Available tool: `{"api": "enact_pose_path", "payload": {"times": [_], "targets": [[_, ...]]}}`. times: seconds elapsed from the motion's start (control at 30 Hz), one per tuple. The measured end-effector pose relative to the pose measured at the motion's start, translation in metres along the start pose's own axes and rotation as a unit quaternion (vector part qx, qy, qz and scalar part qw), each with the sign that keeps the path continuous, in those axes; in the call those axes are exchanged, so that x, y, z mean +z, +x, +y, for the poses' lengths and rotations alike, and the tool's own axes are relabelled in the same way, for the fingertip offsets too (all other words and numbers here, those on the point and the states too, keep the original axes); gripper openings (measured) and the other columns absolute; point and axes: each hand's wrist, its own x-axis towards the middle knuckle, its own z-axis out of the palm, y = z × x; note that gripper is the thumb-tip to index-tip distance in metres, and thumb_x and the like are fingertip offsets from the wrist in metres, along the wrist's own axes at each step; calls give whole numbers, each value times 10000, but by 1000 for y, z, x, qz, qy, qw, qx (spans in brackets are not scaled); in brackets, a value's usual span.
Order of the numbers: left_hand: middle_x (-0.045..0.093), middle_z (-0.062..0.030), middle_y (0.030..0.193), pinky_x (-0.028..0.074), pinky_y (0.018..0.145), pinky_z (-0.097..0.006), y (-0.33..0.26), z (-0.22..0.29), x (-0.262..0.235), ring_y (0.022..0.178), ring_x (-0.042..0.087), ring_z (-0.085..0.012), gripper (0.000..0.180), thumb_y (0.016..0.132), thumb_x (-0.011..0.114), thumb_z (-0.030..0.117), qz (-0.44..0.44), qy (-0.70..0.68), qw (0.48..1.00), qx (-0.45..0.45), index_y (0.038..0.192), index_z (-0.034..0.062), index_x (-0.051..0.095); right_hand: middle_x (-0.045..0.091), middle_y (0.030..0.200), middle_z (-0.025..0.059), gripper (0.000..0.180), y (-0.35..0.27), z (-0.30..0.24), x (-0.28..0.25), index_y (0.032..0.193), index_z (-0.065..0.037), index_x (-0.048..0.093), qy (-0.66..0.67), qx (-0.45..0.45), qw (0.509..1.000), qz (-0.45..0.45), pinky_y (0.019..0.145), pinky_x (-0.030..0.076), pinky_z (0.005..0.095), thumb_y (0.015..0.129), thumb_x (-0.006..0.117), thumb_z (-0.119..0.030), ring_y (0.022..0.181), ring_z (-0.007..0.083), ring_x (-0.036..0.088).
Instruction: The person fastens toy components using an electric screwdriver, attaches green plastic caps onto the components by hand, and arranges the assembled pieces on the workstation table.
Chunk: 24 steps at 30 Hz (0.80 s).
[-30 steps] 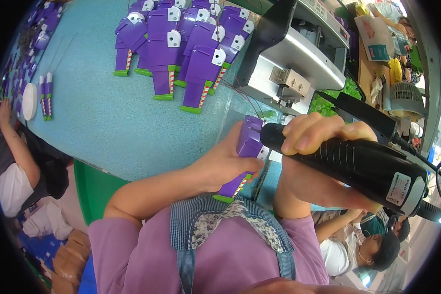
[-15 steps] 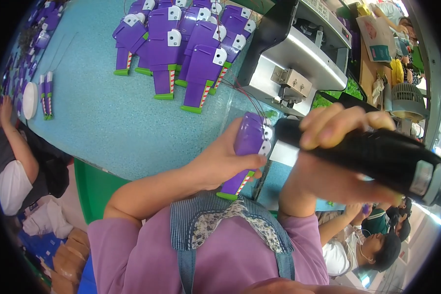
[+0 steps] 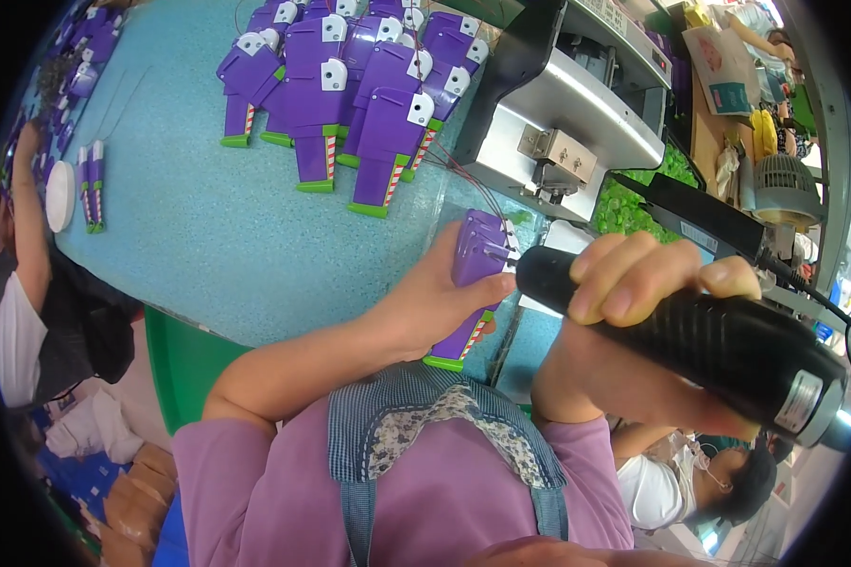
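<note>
Grasped a purple toy leg (image 3: pixel 479 244) in the left hand (image 3: pixel 447 299), with the thumb pressed across its front, over the near side of the desk (image 3: pixel 227 236), close to the apron (image 3: pixel 388 397)! Clasped a black power screwdriver (image 3: pixel 719 345) in the right hand (image 3: pixel 631 286), with fingers curled over its body, and pointed its thin bit at the leg's face; could not tell touch from near miss. Spotted reddish wires (image 3: pixel 473 178) near the leg's top, stretching toward a pile of similar purple legs (image 3: pixel 388 123). Saw a silver machine (image 3: pixel 600 99) just right of that pile, beside small green pieces (image 3: pixel 624 206). Noted, far left, a white disc (image 3: pixel 60 197) next to two slim purple parts (image 3: pixel 91 189), plus a co-worker's arm (image 3: pixel 30 213).
</note>
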Motion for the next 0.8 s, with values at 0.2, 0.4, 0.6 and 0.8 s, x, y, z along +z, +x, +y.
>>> {"api": "enact_pose_path", "payload": {"times": [0.2,0.4,0.6,0.8], "targets": [[571,-93,943,503,549,-270,-1,-1,-1,664,581,-133,554,854,633,54,-24,-4,1000,-5,1305,33,312,567,716,144,867,-8,11,1,1163,-38,452,23,30,999,-13,523,434,365,776,419,-813,473,231,515],[570,-97,929,494,531,-270,-3,1,-1,632,575,-131,557,841,626,32,-12,37,999,-15,1301,31,311,566,704,142,873,-10,15,3,1167,-34,454,14,17,1000,-15,510,436,357,776,417,-813,466,224,511],[571,-90,929,498,533,-271,-8,5,6,637,576,-134,494,845,651,60,4,34,999,-6,1246,43,363,565,695,140,878,-10,10,6,1171,-30,456,7,-7,1000,-12,499,436,350,775,415,-813,460,218,507],[568,-130,937,475,515,-323,-6,9,-31,605,573,-184,445,886,627,236,-172,-239,952,-79,1241,61,423,518,773,96,789,14,-26,-10,1207,-26,468,60,-8,997,45,634,412,365,830,460,-718,589,199,504]]}}
